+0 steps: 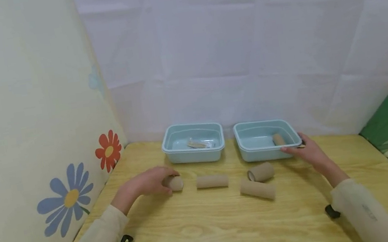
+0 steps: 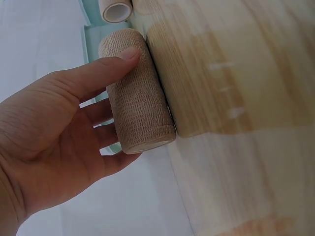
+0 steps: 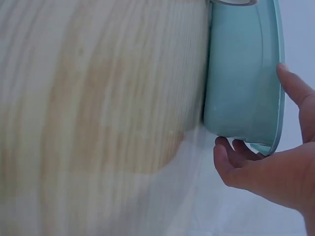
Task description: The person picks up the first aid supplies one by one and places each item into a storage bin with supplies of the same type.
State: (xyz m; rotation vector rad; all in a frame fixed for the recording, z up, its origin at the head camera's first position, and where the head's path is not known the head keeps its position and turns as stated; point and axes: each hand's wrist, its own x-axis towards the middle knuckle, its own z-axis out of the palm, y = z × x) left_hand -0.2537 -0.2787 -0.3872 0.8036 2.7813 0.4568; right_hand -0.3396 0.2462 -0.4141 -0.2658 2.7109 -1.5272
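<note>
roll of tan, crinkle-textured cloth, a plump cylinder (image 1: 176,183), is in my left hand (image 1: 149,181), at the left end of a loose row on the yellowish wood-grained surface (image 1: 180,231). my thumb lies along its near side and my fingers curl behind it; it seems to rest against the wood, though i can't tell whether any weight is off it. my right hand (image 1: 312,154) grips the right front corner of a pale blue rectangular plastic tub (image 1: 263,155), thumb on the rim, fingers against the outside of the end wall.

i'd expect the roll to be light, a little springy and grippy rather than slippery, with nothing likely to break. the middle of its length looks the best place to hold; a hard squeeze might dent it. the tub should be stiff and smooth, best held by its rim.

from my head i see three more tan rolls (image 1: 211,181) on the surface, a further tan roll (image 1: 278,139) inside that tub, and a second pale blue tub (image 1: 195,156) with a small clear-wrapped packet (image 1: 199,143). my left wrist's view gives the ribbed weave, too fine from above; my right wrist's shows my fingertips against the tub's end, but not the roll inside.
</note>
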